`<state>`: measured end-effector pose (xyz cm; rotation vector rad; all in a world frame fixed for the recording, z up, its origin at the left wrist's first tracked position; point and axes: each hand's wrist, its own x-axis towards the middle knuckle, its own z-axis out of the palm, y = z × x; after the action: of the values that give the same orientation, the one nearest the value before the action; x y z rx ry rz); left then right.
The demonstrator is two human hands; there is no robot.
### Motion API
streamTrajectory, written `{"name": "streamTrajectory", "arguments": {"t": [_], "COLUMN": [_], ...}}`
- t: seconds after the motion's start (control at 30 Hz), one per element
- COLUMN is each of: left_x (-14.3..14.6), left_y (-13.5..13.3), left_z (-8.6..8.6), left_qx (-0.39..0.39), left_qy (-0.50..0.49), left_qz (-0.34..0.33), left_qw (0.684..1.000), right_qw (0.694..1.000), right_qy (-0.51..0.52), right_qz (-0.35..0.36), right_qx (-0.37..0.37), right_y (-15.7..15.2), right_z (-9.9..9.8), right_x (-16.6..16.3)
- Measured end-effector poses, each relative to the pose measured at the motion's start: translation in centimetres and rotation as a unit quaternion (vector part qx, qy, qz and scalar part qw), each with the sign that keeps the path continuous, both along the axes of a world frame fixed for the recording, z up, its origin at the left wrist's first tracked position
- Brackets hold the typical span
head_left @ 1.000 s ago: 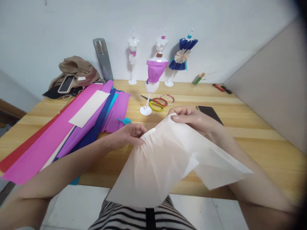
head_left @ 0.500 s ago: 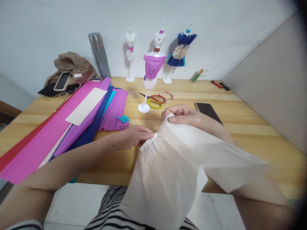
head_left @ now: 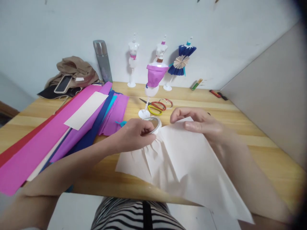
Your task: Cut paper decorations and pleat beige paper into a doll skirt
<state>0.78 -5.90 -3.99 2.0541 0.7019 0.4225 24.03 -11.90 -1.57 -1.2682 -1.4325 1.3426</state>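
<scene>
A large white sheet of thin paper [head_left: 187, 159] lies on the wooden table [head_left: 263, 153], gathered into pleats at its top left and hanging over the near edge. My left hand [head_left: 134, 134] pinches the pleated corner and presses a small roll of tape [head_left: 154, 124] against it. My right hand [head_left: 199, 123] rests on the paper's upper edge with its fingers curved and slightly blurred. Just beyond my hands stands a small white mannequin [head_left: 153, 84] wearing a purple paper wrap.
Long sheets of pink, purple, blue and red paper [head_left: 55, 134] cover the left of the table. Scissors [head_left: 155, 107] lie behind the mannequin's base. Two more mannequins [head_left: 132, 62], a metal flask [head_left: 103, 60], a brown bag with a phone [head_left: 72, 72] stand at the back.
The paper has come down from being held up and now lies flat on the table. My left hand now has a tape roll at the pleats; my right hand has loosened its pinch.
</scene>
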Motion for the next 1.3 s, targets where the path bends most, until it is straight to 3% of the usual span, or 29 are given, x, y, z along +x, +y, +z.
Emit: {"name": "streamTrajectory", "arguments": {"t": [0.1, 0.17, 0.33, 0.47, 0.67, 0.9, 1.1, 1.3], "left_x": [-0.1, -0.2, -0.4, -0.3, -0.2, 0.0, 0.7, 1.2], "left_y": [-0.1, 0.1, 0.9, 1.6, 1.9, 2.6, 3.9, 4.1], "left_z": [0.2, 0.3, 0.5, 0.7, 1.3, 3.3, 3.5, 3.2], "left_qx": [0.136, 0.174, 0.133, 0.122, 0.165, 0.223, 0.261, 0.268], "left_qy": [0.04, 0.055, 0.05, 0.045, 0.077, 0.105, 0.058, 0.063], "left_qz": [0.016, 0.015, -0.005, -0.012, -0.011, -0.06, -0.075, -0.075], "left_qw": [0.99, 0.983, 0.99, 0.991, 0.983, 0.967, 0.961, 0.958], "right_qw": [0.99, 0.984, 0.985, 0.983, 0.983, 0.985, 0.962, 0.978], "right_qy": [-0.13, -0.172, -0.161, -0.174, -0.149, -0.154, -0.264, -0.186], "right_qz": [0.013, 0.019, -0.014, 0.008, -0.026, 0.06, 0.009, -0.024], "right_qx": [0.044, 0.039, 0.054, 0.061, 0.1, 0.051, 0.063, 0.092], "right_y": [0.3, 0.6, 1.0, 1.0, 0.8, 1.4, 1.7, 1.8], "right_z": [-0.1, -0.5, -1.4, -1.2, -0.1, 1.2, 1.8, 1.4], "right_x": [-0.9, -1.3, -1.2, -0.8, -1.4, -0.7, -0.9, -2.1]}}
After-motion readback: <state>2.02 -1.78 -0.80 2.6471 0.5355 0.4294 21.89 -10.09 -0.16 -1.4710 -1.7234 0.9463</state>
